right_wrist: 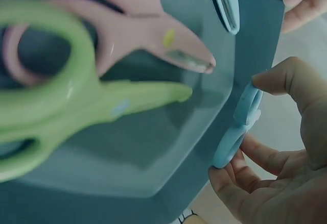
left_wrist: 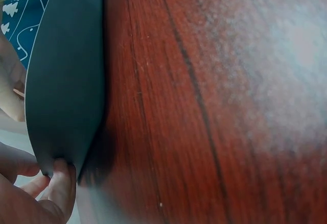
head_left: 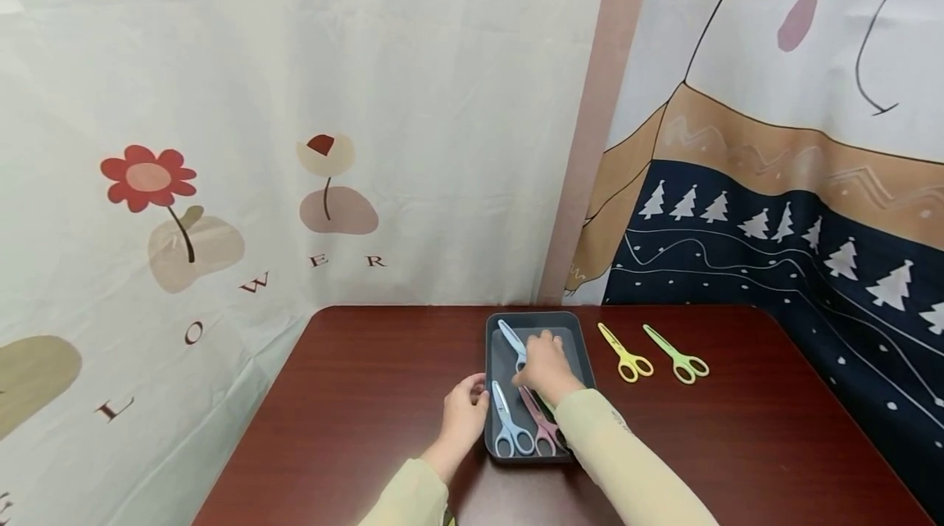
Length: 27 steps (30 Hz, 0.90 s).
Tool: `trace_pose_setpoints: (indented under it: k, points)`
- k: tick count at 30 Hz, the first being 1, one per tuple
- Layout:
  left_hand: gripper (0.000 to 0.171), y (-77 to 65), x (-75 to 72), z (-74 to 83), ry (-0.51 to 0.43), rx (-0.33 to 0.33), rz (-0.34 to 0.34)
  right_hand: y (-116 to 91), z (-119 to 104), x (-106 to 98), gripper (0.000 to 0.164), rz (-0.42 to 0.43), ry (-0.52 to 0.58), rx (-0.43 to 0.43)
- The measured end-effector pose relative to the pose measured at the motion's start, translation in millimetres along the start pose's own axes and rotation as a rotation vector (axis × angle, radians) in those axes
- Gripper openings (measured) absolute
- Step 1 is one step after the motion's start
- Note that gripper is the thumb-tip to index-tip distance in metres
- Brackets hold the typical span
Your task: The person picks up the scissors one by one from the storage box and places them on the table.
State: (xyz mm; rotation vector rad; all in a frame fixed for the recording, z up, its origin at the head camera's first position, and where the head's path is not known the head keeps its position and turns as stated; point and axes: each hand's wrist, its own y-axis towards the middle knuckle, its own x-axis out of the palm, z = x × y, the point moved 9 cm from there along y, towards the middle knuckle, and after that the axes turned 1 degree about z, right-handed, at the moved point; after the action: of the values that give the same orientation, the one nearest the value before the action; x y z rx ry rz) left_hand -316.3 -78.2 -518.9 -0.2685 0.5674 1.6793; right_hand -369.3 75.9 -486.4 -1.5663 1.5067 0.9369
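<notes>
A dark grey tray (head_left: 583, 346) stands on the table with several pairs of scissors in it. My right hand (head_left: 546, 366) is over the tray, its thumb and fingers pinching the handle loops of light blue scissors (right_wrist: 229, 145), whose blade (head_left: 510, 335) points to the far left corner. Against the tray's left wall, my left hand (head_left: 465, 411) rests its fingertips from outside; they also show low on the wall in the left wrist view. Nearer me in the tray are a second blue pair (head_left: 505, 423), pink scissors (head_left: 544, 430) and green scissors (right_wrist: 122, 101), mostly hidden by my right arm in the head view.
Yellow scissors (head_left: 625, 355) and light green scissors (head_left: 677, 355) lie on the brown table (head_left: 369, 395), right of the tray. Printed curtains (head_left: 442, 141) hang behind and beside the table.
</notes>
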Motion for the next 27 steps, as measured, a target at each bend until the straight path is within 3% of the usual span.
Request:
trace_pose_setpoints:
  k: [8,27]
  points:
    - [0.025,-1.8,-0.6,0.2,0.003,0.02,0.008,1,9,-14,0.067,0.006,-0.025,-0.072]
    - [0.025,-2.8,-1.5,1.9,0.021,0.02,-0.001,-5,50,-30,0.062,-0.005,-0.037,-0.097]
